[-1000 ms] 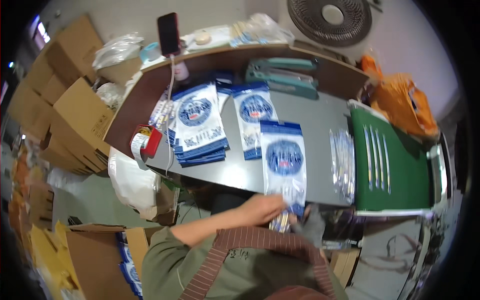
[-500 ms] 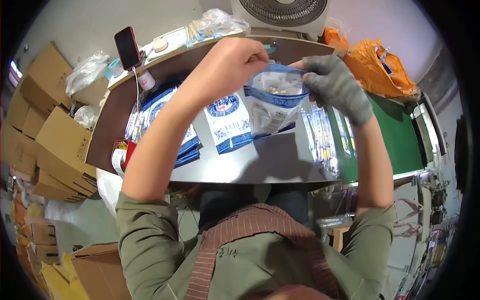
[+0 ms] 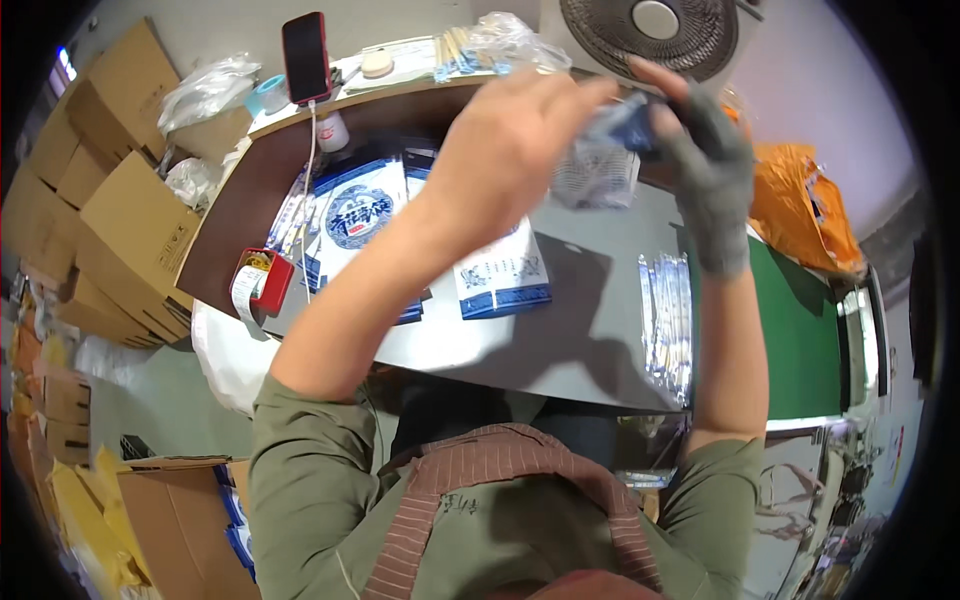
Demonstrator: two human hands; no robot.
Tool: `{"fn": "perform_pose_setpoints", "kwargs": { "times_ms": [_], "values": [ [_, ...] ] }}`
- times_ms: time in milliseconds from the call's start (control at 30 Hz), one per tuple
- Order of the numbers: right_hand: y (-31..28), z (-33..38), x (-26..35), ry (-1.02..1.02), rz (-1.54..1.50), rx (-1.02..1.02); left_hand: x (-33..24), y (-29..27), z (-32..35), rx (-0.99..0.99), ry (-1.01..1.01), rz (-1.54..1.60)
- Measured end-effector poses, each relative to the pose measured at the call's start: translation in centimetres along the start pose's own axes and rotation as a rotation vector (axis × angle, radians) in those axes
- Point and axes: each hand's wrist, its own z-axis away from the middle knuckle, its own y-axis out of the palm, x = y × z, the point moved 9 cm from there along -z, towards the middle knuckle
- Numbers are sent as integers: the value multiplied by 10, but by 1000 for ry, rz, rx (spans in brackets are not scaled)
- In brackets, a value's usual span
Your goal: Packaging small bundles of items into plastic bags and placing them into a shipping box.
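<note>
Above the far part of the table, I hold a blue-and-white plastic pouch [image 3: 597,178] between both hands. My bare left hand [image 3: 515,135] pinches its top edge on the left, the fingers somewhat blurred. On the other side my right hand [image 3: 708,165], in a grey fingerless glove, grips the blue top, with the index finger raised. The pouch's mouth is bunched and smeared, so I cannot tell if it is open. Below my left wrist another printed pouch [image 3: 505,290] lies flat. Several slim wrapped sticks [image 3: 667,325] lie in a row below my right hand.
A stack of blue-and-white pouches [image 3: 365,215] is left of my left forearm, beside a small red box [image 3: 268,283]. A phone [image 3: 306,58] stands on the back ledge. A fan [image 3: 655,25] stands behind; an orange bag [image 3: 800,205] and green surface [image 3: 790,340] are at right.
Both hands have lifted the pouch up and rightward off the table. Its top, spread wide before, is now bunched between the hands. The view has shifted, too.
</note>
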Motion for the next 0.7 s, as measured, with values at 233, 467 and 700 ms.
{"fn": "perform_pose_setpoints", "kwargs": {
  "times_ms": [233, 467, 700],
  "values": [
    [68, 176, -159, 156, 329, 372, 24, 104, 201, 460, -93, -117],
    [77, 209, -175, 487, 98, 343, 17, 104, 248, 609, -311, -51],
    [59, 233, -199, 850, -361, 102, 17, 100, 244, 554, -71, -258]
  ]
}}
